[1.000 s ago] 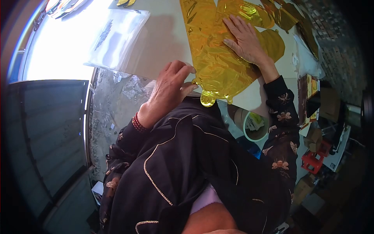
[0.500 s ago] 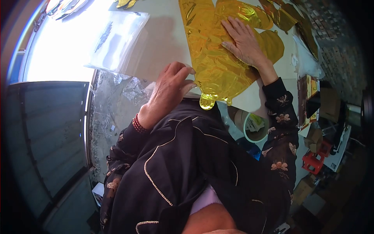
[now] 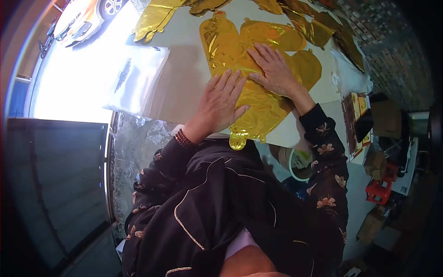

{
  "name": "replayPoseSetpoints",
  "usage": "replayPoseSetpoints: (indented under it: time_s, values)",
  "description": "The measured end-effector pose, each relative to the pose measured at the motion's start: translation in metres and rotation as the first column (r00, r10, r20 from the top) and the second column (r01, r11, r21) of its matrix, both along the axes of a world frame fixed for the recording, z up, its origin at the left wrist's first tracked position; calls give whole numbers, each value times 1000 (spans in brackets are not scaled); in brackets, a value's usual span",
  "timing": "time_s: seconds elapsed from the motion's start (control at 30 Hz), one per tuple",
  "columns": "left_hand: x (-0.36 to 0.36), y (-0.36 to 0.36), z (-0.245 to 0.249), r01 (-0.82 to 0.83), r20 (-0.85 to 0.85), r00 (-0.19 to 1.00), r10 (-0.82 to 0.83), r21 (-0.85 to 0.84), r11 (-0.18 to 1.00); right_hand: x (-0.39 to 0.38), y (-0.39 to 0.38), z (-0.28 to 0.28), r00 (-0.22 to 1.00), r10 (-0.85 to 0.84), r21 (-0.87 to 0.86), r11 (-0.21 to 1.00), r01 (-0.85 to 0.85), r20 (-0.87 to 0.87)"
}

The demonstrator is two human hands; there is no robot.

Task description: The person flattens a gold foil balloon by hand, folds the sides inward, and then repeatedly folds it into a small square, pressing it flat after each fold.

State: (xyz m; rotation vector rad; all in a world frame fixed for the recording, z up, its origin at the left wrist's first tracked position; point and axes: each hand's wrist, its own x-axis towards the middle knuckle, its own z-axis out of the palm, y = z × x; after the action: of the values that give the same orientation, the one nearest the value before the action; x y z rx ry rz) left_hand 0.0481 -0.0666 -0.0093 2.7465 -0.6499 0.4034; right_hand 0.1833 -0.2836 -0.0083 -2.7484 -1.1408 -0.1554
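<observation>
Head view: both hands (image 3: 220, 102) (image 3: 273, 74) now lie on gold foil (image 3: 259, 113).

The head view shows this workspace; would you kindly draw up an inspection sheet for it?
Surface: pale table, bare in places.
Job's things: wrinkled gold foil piece, lying on the table.
Clutter: clear plastic sleeves toward the left; other gold foil pieces at the far side.
Hands: left hand and right hand both open, resting on the foil.
Cables: nothing seen for certain; the right side is dark.
Surroundings: brick wall and red stool on the right, car at upper left.
</observation>
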Motion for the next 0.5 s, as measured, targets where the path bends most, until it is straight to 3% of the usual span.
replayPoseSetpoints:
  time_s: [0.2,0.3,0.4,0.5]
  values:
    - [-3,4,4,1,-7,1000,-1,16,1000,5,9,12,997,55,136,990,-46,-62]
    - [-3,2,8,8,-19,1000,-8,20,1000,15,22,17,985,104,87,989,-117,137]
    - [-2,5,8,18,-27,999,-17,23,1000,24,35,9,974,177,34,982,-184,140]
    - [0,8,6,27,-23,999,-27,9,1000,27,36,3,981,189,156,969,-192,35]
